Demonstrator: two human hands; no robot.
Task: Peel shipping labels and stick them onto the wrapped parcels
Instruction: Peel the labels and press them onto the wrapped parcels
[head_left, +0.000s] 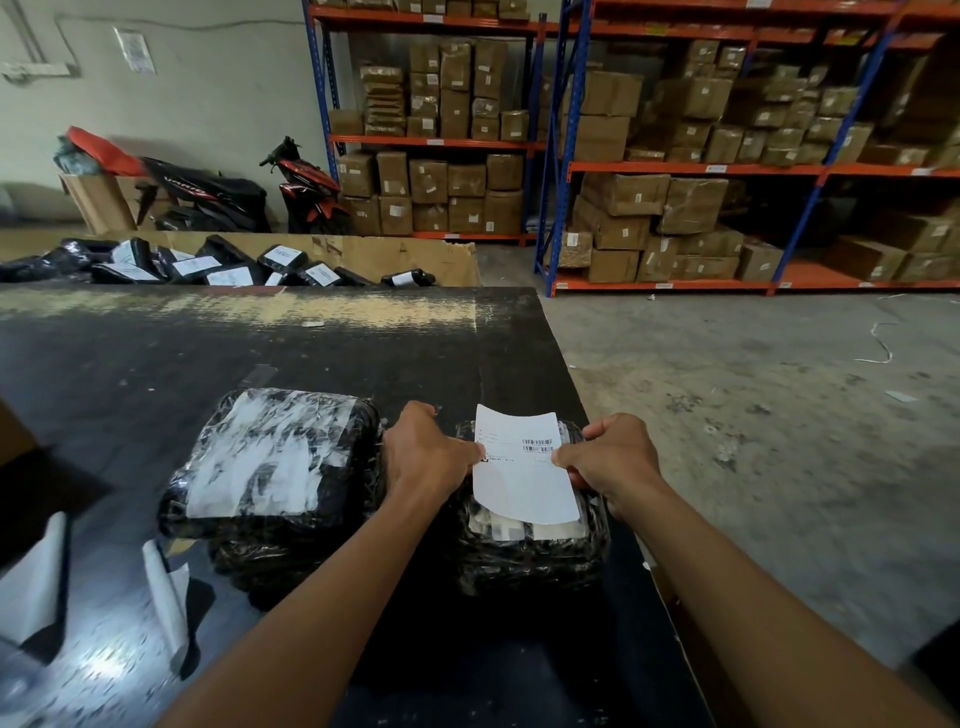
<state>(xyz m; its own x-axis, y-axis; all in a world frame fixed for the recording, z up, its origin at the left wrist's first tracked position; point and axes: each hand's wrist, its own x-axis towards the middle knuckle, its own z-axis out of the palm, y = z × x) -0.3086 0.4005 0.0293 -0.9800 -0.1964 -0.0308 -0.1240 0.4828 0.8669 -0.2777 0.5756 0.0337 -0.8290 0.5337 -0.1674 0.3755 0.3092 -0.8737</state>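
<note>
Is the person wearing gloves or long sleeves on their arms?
No gloves. The left hand and the right hand are both bare. The forearms are bare too, right down to the bottom of the picture: no sleeves, watch or bracelet show. I cannot see any rings either.

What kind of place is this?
Probably a warehouse packing area: metal racks hold brown cartons, labelled black parcels lie heaped behind the table, and the left hand and right hand hold a shipping label over a wrapped parcel.
</note>
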